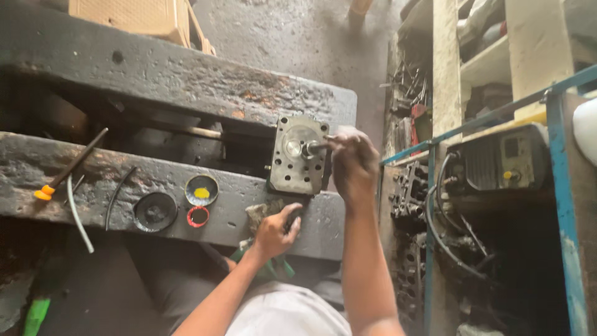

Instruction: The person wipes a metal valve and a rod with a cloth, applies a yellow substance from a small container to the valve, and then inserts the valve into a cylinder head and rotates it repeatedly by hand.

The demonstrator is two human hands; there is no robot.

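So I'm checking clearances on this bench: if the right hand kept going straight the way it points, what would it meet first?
The right hand points left, its fingers pinching a small tool at the middle of the metal cylinder head. Going straight on, it would likely meet that head's face first, though depth is hard to judge.

Cylinder head propped on the workbench

The grey metal cylinder head (298, 155) stands tilted on edge between two dark, greasy beams, its face with bolt holes and round chamber showing; a grimy rag (264, 214) lies just near of it.

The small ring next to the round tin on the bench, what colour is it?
Red. The ring shows in the head view, just below the yellow-centred tin.
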